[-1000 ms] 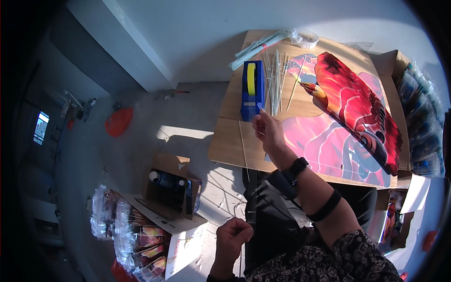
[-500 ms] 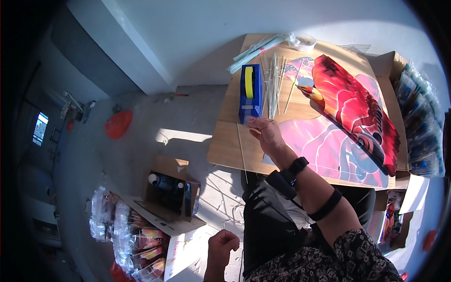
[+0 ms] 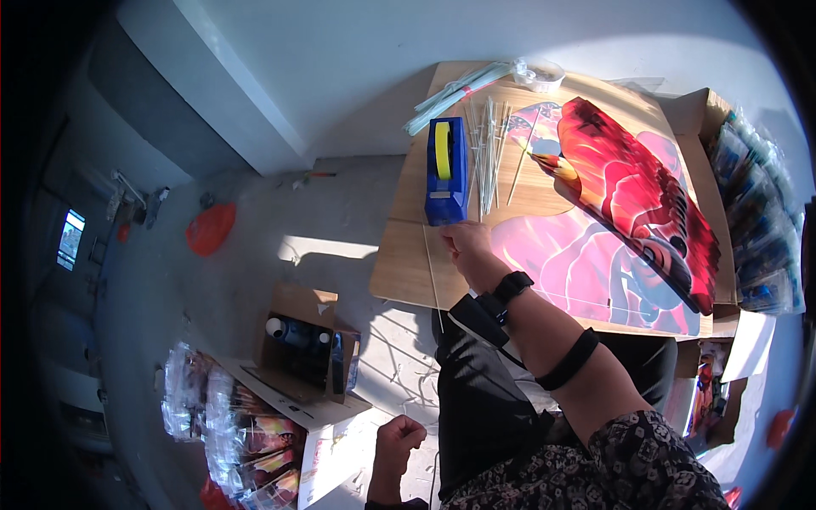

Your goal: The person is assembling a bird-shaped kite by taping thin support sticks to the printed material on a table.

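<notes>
My right hand (image 3: pixel 466 242) is at the near end of a blue tape dispenser (image 3: pixel 457 204) with a yellow-cored roll (image 3: pixel 443 151). Its fingers are pinched together; whatever is between them is hidden. Lower down, away from the table, my left hand (image 3: pixel 398 444) is curled closed, and I cannot make out anything in it. One thin stick (image 3: pixel 430 270) lies left of my right hand and sticks out past the table's near edge. To the right, a red winged kite-like sheet (image 3: pixel 620 183) with a dark edge lies over a pink printed sheet (image 3: pixel 544 255).
Several thin sticks (image 3: pixel 486 161) lie beside the dispenser on the wooden table (image 3: pixel 399 255). A bundle of pale strips (image 3: pixel 455 98) and a clear bowl (image 3: pixel 541 76) are behind. Packed bags (image 3: pixel 752 212) stand at right. An open carton (image 3: pixel 297 340) and plastic-wrapped packs (image 3: pixel 229 416) sit lower left.
My right hand has moved slightly left and down, and its fingertips have turned away from view. The clear strip at the fingertips no longer shows. My left hand stays nearly still.
</notes>
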The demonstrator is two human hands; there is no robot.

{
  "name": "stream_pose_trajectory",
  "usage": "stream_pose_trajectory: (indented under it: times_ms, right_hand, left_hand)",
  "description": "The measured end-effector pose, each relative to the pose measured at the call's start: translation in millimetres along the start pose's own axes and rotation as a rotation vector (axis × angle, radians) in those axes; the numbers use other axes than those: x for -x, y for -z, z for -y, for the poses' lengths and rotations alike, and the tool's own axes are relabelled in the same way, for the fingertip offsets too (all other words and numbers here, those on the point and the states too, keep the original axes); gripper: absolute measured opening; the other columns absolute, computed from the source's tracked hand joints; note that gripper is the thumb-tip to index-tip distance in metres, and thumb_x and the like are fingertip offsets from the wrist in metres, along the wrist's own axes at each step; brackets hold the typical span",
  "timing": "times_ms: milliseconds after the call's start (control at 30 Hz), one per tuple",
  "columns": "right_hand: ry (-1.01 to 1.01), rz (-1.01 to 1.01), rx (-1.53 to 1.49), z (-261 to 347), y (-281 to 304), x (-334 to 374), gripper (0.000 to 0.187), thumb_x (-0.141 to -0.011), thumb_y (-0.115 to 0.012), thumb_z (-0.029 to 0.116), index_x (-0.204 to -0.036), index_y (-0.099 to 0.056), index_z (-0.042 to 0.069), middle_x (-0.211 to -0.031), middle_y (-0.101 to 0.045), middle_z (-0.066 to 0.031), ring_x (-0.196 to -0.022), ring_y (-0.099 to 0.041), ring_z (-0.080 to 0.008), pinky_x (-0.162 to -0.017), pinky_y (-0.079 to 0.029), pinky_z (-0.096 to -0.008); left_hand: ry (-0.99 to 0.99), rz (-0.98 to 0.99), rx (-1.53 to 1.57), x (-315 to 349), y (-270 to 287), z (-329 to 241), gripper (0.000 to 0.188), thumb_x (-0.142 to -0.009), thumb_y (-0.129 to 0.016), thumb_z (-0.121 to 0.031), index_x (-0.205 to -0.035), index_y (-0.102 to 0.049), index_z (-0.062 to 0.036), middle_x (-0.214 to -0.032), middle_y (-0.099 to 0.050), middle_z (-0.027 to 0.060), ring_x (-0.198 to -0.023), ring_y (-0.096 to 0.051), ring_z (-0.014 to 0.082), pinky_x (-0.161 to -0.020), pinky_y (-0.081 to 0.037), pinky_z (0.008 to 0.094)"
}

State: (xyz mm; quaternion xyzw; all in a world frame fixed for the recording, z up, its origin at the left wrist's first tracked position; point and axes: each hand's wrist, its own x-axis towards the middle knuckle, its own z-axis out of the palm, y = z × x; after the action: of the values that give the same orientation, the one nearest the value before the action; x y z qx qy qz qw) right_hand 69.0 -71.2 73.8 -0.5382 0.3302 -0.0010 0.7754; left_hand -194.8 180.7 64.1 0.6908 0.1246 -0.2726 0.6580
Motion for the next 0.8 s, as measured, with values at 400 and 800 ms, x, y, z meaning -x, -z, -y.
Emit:
stream_pose_trajectory:
  times_ms: [400,800]
  right_hand:
    - [0.298,0.133,-0.394,52,190,75,0.014,-0.079,-0.067,0.003,-0.07,-0.058,0.009,-0.065,-0.052,0.002,-0.057,-0.046,-0.007,-0.05,-0.035,-0.0212]
    - [0.405,-0.039,-0.611,-4,384,162,0.008,-0.08,-0.064,0.002,-0.078,-0.058,0.007,-0.073,-0.055,-0.0024,-0.059,-0.046,-0.0081,-0.05,-0.035,-0.0205]
  left_hand:
    - [-0.285,0.049,-0.247,-53,3,-30,0.003,-0.081,-0.061,-0.002,-0.081,-0.059,-0.0001,-0.07,-0.057,-0.0006,-0.065,-0.049,0.0057,-0.06,-0.039,0.0205]
    - [-0.521,0.376,-0.484,-105,-91,-131,0.005,-0.082,-0.061,0.0,-0.079,-0.057,-0.0005,-0.065,-0.053,-0.0025,-0.061,-0.048,0.0038,-0.056,-0.039,0.02]
